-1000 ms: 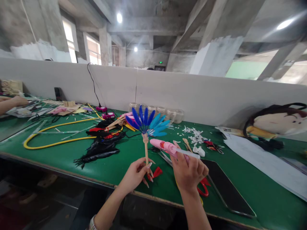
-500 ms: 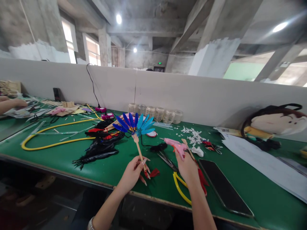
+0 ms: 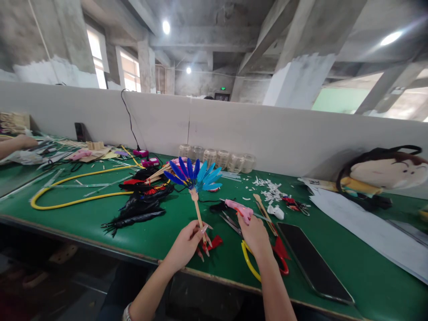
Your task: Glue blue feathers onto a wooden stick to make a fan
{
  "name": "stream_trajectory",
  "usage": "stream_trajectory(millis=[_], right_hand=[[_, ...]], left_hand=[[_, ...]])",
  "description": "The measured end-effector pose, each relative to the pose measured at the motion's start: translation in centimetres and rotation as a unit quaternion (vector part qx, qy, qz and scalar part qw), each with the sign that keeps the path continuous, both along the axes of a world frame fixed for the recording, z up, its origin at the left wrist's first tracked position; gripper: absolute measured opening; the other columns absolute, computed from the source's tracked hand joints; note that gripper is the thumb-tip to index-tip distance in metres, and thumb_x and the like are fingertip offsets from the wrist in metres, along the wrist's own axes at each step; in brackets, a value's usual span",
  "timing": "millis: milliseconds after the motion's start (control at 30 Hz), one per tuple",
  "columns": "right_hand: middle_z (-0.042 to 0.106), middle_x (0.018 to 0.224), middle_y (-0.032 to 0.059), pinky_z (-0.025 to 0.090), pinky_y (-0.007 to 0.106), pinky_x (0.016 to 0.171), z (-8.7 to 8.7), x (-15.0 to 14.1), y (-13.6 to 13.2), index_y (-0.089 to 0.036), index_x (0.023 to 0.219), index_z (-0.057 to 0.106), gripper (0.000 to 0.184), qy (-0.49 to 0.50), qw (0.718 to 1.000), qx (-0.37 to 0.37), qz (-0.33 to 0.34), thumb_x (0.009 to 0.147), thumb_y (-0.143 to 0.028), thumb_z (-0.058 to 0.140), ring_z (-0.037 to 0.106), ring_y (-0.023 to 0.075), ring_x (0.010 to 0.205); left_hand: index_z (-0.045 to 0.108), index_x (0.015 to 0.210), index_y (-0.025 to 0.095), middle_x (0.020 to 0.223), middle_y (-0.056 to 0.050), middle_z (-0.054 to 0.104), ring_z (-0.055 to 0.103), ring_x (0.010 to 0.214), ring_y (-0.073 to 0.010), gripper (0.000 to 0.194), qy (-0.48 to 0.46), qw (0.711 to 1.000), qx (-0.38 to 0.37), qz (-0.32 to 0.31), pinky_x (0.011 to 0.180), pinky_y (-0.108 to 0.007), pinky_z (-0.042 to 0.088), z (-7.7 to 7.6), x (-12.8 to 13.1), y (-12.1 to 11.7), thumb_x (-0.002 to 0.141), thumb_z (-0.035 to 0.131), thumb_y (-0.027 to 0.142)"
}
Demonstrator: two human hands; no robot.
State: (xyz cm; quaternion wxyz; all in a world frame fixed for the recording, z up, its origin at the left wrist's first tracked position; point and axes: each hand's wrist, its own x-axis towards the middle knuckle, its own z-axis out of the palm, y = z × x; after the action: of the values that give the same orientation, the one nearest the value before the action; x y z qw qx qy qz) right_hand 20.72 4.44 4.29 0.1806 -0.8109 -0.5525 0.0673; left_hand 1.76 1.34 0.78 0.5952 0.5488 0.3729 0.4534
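Note:
A feather fan [image 3: 198, 207] with dark blue and light blue feathers stands upright in my left hand [image 3: 190, 240], whose fingers pinch its wooden handle. Red material [image 3: 214, 243] shows at the handle's lower end, partly behind my fingers. My right hand [image 3: 253, 232] is wrapped round the grip of a pink hot glue gun [image 3: 238, 207], its nozzle pointing left toward the fan. Scissors [image 3: 231, 224] lie on the table beside that hand, partly covered by it. A wooden stick [image 3: 261, 206] and a red piece [image 3: 281, 249] lie just to the right.
A black phone [image 3: 314, 263] lies at the right of the green table [image 3: 140, 232]. Black feathers [image 3: 143, 203] and a yellow tube [image 3: 36, 200] are on the left. Several clear jars [image 3: 222, 159] line the partition, near white scraps [image 3: 270, 189]. Another person's hand [image 3: 20, 143] is at far left.
The fan has shifted slightly to the right in my left hand. My right hand has moved a little left and down with the glue gun, now lower and more level.

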Motion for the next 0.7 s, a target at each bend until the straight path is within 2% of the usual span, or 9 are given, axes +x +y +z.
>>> stream_trajectory(millis=[67,167,233,300,367,433,467,533,700], right_hand=[[0.053,0.102,0.0232,0.038,0.040,0.076,0.0,-0.3,-0.4,-0.005,0.098,0.056,0.043,-0.057,0.998,0.028,-0.018,0.081,-0.040,0.038,0.050,0.0336,0.097],[0.051,0.107,0.0217,0.035,0.047,0.080,0.4,-0.7,-0.9,-0.008,0.100,0.056,0.041,-0.119,0.983,0.134,-0.031,0.081,-0.040,0.039,0.043,0.0361,0.103],[0.051,0.110,0.0171,0.034,0.047,0.085,1.1,-1.0,-1.2,-0.013,0.104,0.055,0.039,-0.044,0.981,0.187,0.031,0.081,-0.040,0.039,0.041,0.0325,0.107],[0.053,0.111,0.0118,0.034,0.041,0.089,1.9,-1.4,-1.6,-0.018,0.106,0.054,0.039,0.124,0.966,0.156,0.167,0.082,-0.043,0.037,0.043,0.0258,0.108],[0.056,0.109,0.0075,0.037,0.034,0.090,2.6,-2.0,-2.2,-0.020,0.108,0.054,0.040,0.288,0.906,0.052,0.307,0.082,-0.045,0.036,0.048,0.0200,0.104],[0.058,0.105,0.0050,0.040,0.031,0.086,3.0,-2.6,-2.9,-0.020,0.108,0.055,0.040,0.362,0.848,-0.039,0.386,0.081,-0.046,0.041,0.052,0.0181,0.099],[0.060,0.102,0.0044,0.041,0.030,0.084,3.0,-2.9,-3.2,-0.020,0.106,0.057,0.039,0.372,0.831,-0.064,0.408,0.080,-0.046,0.043,0.053,0.0180,0.096],[0.063,0.094,0.0041,0.043,0.030,0.079,3.0,-3.2,-3.4,-0.018,0.100,0.061,0.037,0.376,0.819,-0.079,0.427,0.079,-0.045,0.046,0.055,0.0182,0.088],[0.064,0.084,0.0047,0.042,0.032,0.081,2.9,-2.8,-3.0,-0.015,0.087,0.065,0.036,0.411,0.825,-0.034,0.386,0.079,-0.045,0.047,0.057,0.0191,0.085]], left_hand=[[0.049,0.091,0.015,0.067,0.001,0.054,0.055,0.048,-0.0089,0.036,0.006,1.000,0.003,-0.002,0.036,-0.016,0.041,-0.1,0.0,0.0,0.076,0.046,0.048],[0.049,0.091,0.015,0.068,0.000,0.056,0.054,0.049,-0.0089,0.035,0.015,1.000,0.008,-0.008,0.036,-0.016,0.040,-0.1,0.1,-0.1,0.077,0.045,0.047],[0.049,0.092,0.014,0.068,-0.001,0.057,0.052,0.049,-0.0086,0.035,0.023,0.999,0.014,-0.018,0.037,-0.016,0.039,-0.1,0.1,-0.2,0.078,0.045,0.047],[0.050,0.092,0.014,0.067,-0.001,0.058,0.051,0.049,-0.0083,0.035,0.033,0.998,0.025,-0.036,0.036,-0.015,0.036,0.1,0.1,-0.3,0.079,0.044,0.046],[0.052,0.093,0.013,0.067,-0.002,0.058,0.050,0.050,-0.0082,0.035,0.045,0.995,0.044,-0.072,0.039,-0.016,0.036,0.5,0.0,-0.4,0.080,0.044,0.044],[0.055,0.093,0.013,0.068,-0.002,0.058,0.050,0.054,-0.0084,0.033,0.056,0.989,0.072,-0.114,0.046,-0.017,0.040,1.0,0.0,-0.8,0.080,0.045,0.042],[0.056,0.092,0.013,0.068,-0.002,0.058,0.051,0.055,-0.0087,0.032,0.061,0.986,0.086,-0.132,0.051,-0.019,0.041,1.3,0.0,-1.0,0.080,0.046,0.041],[0.059,0.088,0.013,0.068,-0.002,0.059,0.052,0.057,-0.0096,0.032,0.076,0.980,0.111,-0.144,0.057,-0.021,0.042,1.9,0.1,-1.4,0.080,0.045,0.040],[0.064,0.088,0.017,0.080,-0.003,0.066,0.056,0.068,-0.0138,0.033,0.169,0.968,0.163,-0.095,0.059,-0.021,0.041,3.2,-1.2,-1.8,0.081,0.043,0.041]])
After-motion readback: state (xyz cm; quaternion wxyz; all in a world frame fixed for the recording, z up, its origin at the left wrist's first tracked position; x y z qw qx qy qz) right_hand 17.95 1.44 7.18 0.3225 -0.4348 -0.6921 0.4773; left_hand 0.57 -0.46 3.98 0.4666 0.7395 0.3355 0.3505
